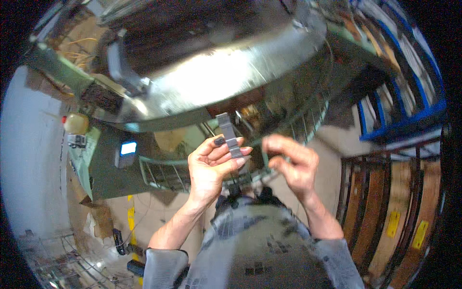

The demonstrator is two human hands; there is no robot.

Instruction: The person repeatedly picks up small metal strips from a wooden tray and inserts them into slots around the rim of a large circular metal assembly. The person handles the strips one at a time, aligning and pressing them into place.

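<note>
A narrow grey metal strip with folded or stepped sections stands up from my left hand. The thumb and fingers of that hand are closed on its lower end. A small dark piece lies against the fingers beside the strip; I cannot tell its kind. To the right, apart from the strip, my right hand is raised with its fingers bent. Its thumb and index finger are apart, and nothing shows between them, though the fingertips are motion-blurred.
Ahead is a large round metal machine rim with a bright reflection. A green wire guard curves below it. At left, a lit small screen sits on a green panel. Blue racks and wooden slats stand at right.
</note>
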